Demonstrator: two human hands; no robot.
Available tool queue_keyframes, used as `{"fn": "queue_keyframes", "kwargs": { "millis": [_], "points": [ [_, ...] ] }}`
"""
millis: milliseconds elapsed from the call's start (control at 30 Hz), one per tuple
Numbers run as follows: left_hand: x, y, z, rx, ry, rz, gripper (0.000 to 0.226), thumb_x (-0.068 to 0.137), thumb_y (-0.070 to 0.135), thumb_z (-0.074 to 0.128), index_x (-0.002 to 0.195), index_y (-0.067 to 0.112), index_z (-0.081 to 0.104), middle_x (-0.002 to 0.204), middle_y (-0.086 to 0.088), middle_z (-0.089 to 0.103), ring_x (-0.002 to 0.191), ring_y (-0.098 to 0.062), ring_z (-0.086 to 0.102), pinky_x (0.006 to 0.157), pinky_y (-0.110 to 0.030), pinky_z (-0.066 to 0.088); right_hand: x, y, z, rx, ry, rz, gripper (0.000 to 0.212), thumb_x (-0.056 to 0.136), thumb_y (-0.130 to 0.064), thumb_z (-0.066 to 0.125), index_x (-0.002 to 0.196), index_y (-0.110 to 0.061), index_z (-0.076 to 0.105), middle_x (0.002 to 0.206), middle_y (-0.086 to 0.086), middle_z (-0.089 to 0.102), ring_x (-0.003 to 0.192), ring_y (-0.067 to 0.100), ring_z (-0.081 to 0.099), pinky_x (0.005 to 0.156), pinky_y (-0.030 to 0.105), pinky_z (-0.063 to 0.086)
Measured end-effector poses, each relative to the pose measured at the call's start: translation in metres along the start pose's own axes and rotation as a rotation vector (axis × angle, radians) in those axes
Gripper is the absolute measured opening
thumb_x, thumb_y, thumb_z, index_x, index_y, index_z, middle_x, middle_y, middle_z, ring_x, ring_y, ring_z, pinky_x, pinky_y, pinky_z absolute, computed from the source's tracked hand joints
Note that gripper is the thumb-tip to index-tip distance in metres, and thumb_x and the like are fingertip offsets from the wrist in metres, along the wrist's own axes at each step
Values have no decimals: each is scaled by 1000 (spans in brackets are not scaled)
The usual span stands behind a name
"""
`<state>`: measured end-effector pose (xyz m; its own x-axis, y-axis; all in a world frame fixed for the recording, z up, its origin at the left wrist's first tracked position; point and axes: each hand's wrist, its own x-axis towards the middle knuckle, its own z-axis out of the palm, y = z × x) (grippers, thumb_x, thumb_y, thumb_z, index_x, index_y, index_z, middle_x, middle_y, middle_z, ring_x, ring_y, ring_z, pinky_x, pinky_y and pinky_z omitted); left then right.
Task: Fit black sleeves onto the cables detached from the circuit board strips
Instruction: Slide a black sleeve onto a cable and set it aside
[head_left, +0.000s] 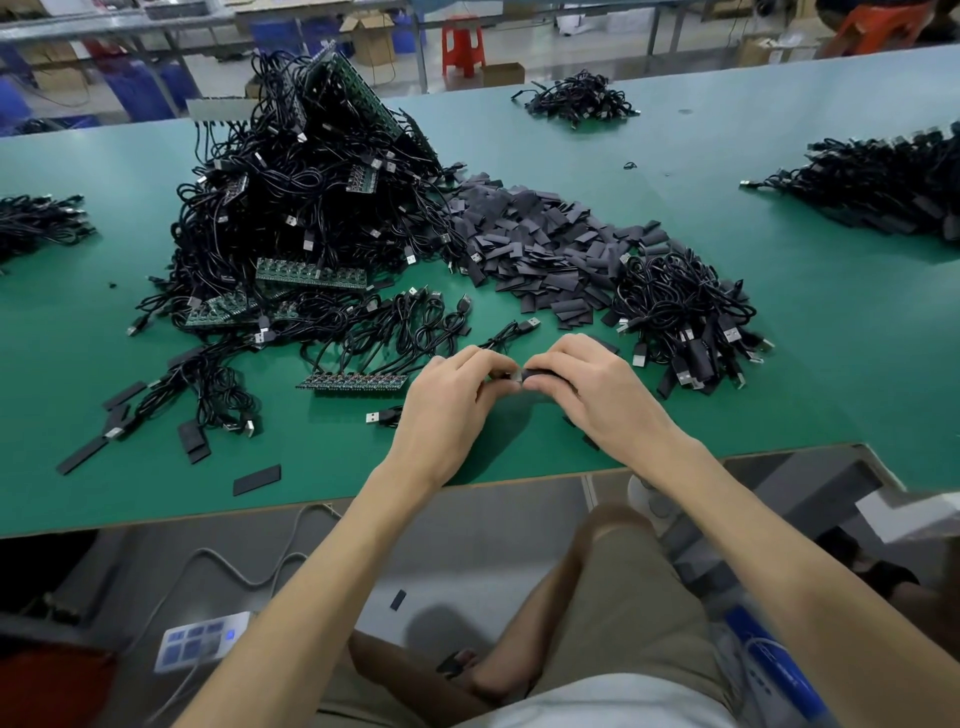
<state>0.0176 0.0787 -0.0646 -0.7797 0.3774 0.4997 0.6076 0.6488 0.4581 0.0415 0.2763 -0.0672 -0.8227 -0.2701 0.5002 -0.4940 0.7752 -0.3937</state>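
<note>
**Workbench, head view, left to right.** A small cable bundle (41, 223) is seen at the far left of the green table (779, 389); loose sleeves (83, 454) are scattered toward the front-left edge; behind them a tall cable heap (291, 208) is piled, with green circuit board strips among the cables; one circuit board strip (353, 382) is laid flat just left of the hands. The left hand (447, 400) is held near the table's front edge, its fingers curled and pinched on a cable end (503, 375), which is largely hidden; against it, a black sleeve (540, 372) is gripped by the curled fingers and thumb of the right hand (587, 389); whether the cable end has entered the sleeve cannot be told. Behind the hands a sleeve pile (540, 244) is spread; a coiled cable mound (685, 317) is heaped at its right; a further cable stack (883, 192) is seen at the far right.
</note>
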Motion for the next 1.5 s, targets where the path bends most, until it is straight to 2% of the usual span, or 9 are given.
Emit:
{"fn": "queue_keyframes", "kwargs": {
  "millis": [200,433,633,733,833,900,1100,1367,1500],
  "points": [
    [2,-2,0,-17,-39,-34,12,98,20,68,108,14,71,103,2,70,83,-24,62,83,-46,51,0,-2,0,-3,9,56,24,99,-24,64,111,-4,73,98,7,64,95,25,59,86,36,50],
    [1,-2,0,56,4,-51,12,96,20,70,107,15,73,103,1,66,81,-26,60,79,-45,51,2,-3,-1,-5,35,67,23,98,-18,67,111,-1,73,98,10,64,94,27,61,86,38,51],
    [-1,-3,1,100,-22,35,9,95,21,71,101,15,76,98,1,69,78,-19,53,80,-35,46,2,3,0,42,-72,12,22,96,-18,70,111,-3,73,98,7,63,94,22,58,89,30,46],
    [0,-5,1,103,-22,41,10,95,23,71,102,16,76,98,3,69,77,-19,53,81,-30,42,1,4,2,38,-61,13,21,96,-18,70,111,-3,74,98,7,63,94,21,58,89,27,45],
    [0,-4,2,96,-15,57,11,95,24,71,102,16,75,97,4,69,78,-10,46,80,-25,38,1,4,3,20,-45,22,22,97,-19,69,112,-4,74,98,8,64,94,22,58,88,26,45],
    [0,-4,2,101,-3,68,10,96,24,71,101,16,75,96,3,69,80,-10,44,80,-26,38,1,4,3,18,-46,32,23,97,-20,68,112,-4,74,98,8,64,94,23,59,87,28,46],
    [-3,-3,2,138,4,84,11,96,24,70,102,16,74,97,3,69,80,-20,58,82,-34,46,0,5,2,40,-65,14,23,97,-19,69,113,-3,74,97,7,64,91,22,59,85,31,48],
    [-2,-3,2,132,6,96,11,96,23,71,101,14,75,96,2,69,77,-23,57,82,-31,45,1,5,1,69,-57,37,21,98,-21,68,112,-6,74,99,5,65,92,18,59,87,29,48],
    [-1,-4,2,123,22,99,11,96,23,71,102,15,75,97,3,69,78,-22,56,82,-31,46,3,5,1,60,-49,56,22,99,-21,67,112,-6,74,97,7,65,91,22,60,85,34,49]
  ]
}}
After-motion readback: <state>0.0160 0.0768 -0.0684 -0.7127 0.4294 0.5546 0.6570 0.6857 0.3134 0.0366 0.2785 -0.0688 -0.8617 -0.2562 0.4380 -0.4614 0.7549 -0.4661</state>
